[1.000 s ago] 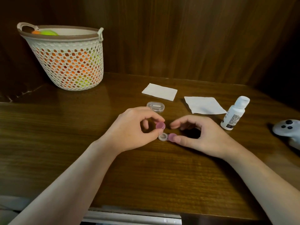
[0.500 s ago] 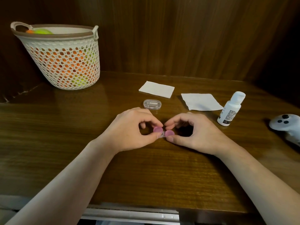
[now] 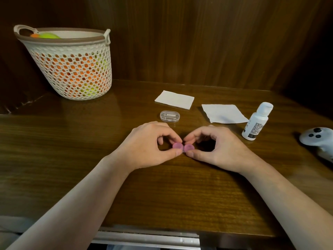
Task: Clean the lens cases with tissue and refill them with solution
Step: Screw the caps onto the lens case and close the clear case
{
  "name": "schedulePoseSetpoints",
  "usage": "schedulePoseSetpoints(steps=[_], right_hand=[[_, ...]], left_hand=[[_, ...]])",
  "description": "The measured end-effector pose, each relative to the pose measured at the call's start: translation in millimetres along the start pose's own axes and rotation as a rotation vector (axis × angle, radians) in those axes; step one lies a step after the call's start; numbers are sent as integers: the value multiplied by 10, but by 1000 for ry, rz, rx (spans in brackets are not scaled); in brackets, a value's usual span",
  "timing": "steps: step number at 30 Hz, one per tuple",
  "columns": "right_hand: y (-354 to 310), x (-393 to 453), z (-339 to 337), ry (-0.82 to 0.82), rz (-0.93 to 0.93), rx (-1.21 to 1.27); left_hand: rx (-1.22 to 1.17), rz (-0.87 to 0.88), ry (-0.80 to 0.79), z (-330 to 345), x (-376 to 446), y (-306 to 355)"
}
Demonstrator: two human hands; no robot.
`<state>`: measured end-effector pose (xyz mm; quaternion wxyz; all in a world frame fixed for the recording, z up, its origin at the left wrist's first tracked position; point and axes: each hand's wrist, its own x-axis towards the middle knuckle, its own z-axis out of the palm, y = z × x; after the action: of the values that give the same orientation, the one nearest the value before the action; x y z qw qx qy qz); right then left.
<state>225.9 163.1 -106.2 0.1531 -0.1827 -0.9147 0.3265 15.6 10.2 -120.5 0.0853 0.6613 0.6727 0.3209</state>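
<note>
A small lens case with two pink caps (image 3: 182,147) rests on the wooden table between my hands. My left hand (image 3: 149,147) pinches the left pink cap with thumb and forefinger. My right hand (image 3: 214,147) pinches the right pink cap the same way. A clear oval case (image 3: 170,116) holding a small tool lies just behind my left hand. Two white tissues lie further back: a folded one (image 3: 174,99) and a flat one (image 3: 223,113). The white solution bottle (image 3: 256,121) stands upright, capped, to the right.
A white perforated basket (image 3: 72,69) with orange and green balls stands at the back left. A white game controller (image 3: 317,139) lies at the right edge. A dark wood wall runs behind the table (image 3: 72,159).
One second ago my left hand held the left pink cap lifted off its well. It has lowered the cap onto the case, and both hands now grip the caps side by side.
</note>
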Motion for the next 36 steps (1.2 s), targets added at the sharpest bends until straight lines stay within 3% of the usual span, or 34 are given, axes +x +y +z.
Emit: schedulePoseSetpoints(steps=[26,36], right_hand=[[17,10,-1,-6,-8,30],[53,17,-1,-15,-15,31]], left_hand=[[18,-32,15,12,12,68],[2,46,64,-14,-9,60]])
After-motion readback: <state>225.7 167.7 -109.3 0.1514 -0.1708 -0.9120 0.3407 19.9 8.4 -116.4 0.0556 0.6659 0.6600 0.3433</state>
